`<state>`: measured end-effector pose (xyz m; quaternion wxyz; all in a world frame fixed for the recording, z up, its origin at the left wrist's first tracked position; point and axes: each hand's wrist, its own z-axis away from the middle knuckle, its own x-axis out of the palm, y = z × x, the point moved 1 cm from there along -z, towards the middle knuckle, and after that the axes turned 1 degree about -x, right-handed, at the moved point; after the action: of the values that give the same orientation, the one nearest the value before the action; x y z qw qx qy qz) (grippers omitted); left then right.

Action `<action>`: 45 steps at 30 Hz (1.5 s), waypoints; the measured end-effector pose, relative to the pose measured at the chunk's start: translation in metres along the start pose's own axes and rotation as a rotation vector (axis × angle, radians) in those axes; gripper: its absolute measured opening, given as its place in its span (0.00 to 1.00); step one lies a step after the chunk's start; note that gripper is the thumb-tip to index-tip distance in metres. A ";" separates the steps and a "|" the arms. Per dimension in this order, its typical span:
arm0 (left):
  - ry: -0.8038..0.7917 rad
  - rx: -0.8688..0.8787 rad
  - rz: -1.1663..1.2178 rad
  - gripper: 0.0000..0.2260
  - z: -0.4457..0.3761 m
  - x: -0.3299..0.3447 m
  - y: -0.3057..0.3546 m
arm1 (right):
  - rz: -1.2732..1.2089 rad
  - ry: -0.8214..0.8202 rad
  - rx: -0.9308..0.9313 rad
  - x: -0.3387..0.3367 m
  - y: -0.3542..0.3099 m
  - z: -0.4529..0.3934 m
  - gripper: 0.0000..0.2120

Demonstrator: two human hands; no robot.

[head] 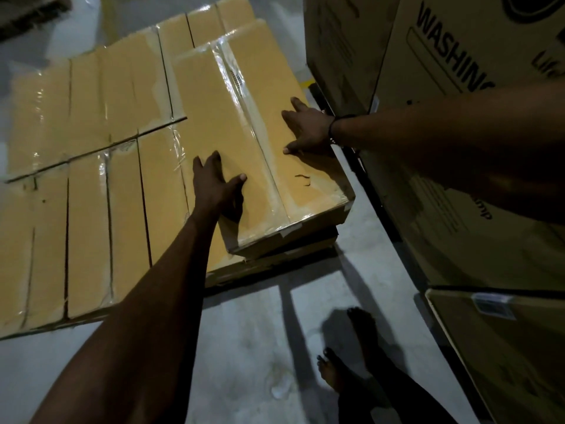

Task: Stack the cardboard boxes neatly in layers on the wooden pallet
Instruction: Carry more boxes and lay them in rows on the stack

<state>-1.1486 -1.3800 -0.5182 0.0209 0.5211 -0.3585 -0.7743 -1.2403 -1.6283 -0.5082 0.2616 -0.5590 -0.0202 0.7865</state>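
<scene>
Looks like a warehouse or goods store. Bare grey concrete floor point(244, 332), dimly lit. A flat layer of tape-sealed cardboard boxes point(91, 209) laid in rows just left of the tall appliance cartons point(458, 41), one printed "WASHING". More big cartons point(504, 347) stacked below and beside those. Dark pallet edge point(269, 270) showing under the layer's near corner.

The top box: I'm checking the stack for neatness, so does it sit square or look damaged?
The top box sits askew: its near corner overhangs the layer of boxes beneath. Both hands, left and right, lie flat on it.
</scene>
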 end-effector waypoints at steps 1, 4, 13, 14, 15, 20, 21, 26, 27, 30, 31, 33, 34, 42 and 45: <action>-0.002 0.001 0.001 0.39 0.000 0.000 0.000 | 0.009 -0.002 0.003 -0.001 -0.001 0.001 0.47; -0.011 0.004 -0.004 0.39 0.003 0.001 -0.002 | 0.026 -0.016 0.016 0.000 -0.001 0.002 0.47; -0.066 0.049 -0.041 0.39 0.002 -0.004 -0.005 | 0.092 -0.002 -0.001 -0.002 0.001 0.012 0.34; -0.067 0.050 -0.043 0.39 0.003 -0.006 -0.003 | 0.091 0.007 -0.002 -0.001 0.002 0.012 0.33; -0.066 0.053 -0.045 0.39 0.003 -0.007 -0.003 | 0.087 0.015 -0.005 0.000 0.002 0.014 0.33; -0.078 0.040 -0.034 0.39 0.005 -0.008 -0.008 | 0.062 0.030 -0.031 0.001 -0.001 0.021 0.35; -0.079 0.036 -0.030 0.40 0.005 -0.007 -0.009 | 0.060 0.033 -0.030 0.002 -0.001 0.023 0.37; -0.069 0.050 -0.033 0.40 0.002 -0.006 -0.010 | 0.047 0.065 -0.032 0.007 0.000 0.024 0.35; -0.066 0.055 -0.038 0.39 0.001 -0.008 -0.010 | 0.044 0.065 -0.034 0.006 -0.001 0.024 0.35; -0.063 0.069 -0.059 0.38 -0.003 -0.015 -0.007 | 0.030 0.066 -0.028 0.004 -0.002 0.024 0.36; -0.060 0.079 -0.066 0.38 -0.005 -0.017 -0.007 | 0.024 0.068 -0.021 0.004 -0.003 0.024 0.36; -0.066 0.074 -0.080 0.38 -0.005 -0.019 -0.007 | 0.017 0.070 -0.012 0.007 -0.006 0.024 0.36; -0.074 0.059 -0.083 0.38 -0.005 -0.018 -0.010 | 0.017 0.073 -0.011 0.009 -0.006 0.023 0.36; -0.077 0.047 -0.096 0.38 -0.004 -0.012 -0.014 | 0.045 0.058 0.002 0.015 -0.009 0.018 0.35; -0.135 0.049 -0.143 0.38 -0.003 -0.011 -0.012 | 0.047 0.033 0.024 0.019 -0.011 0.018 0.37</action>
<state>-1.1372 -1.3683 -0.5170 -0.0716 0.4922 -0.3399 -0.7982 -1.2563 -1.6063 -0.5142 0.2500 -0.5690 0.0065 0.7834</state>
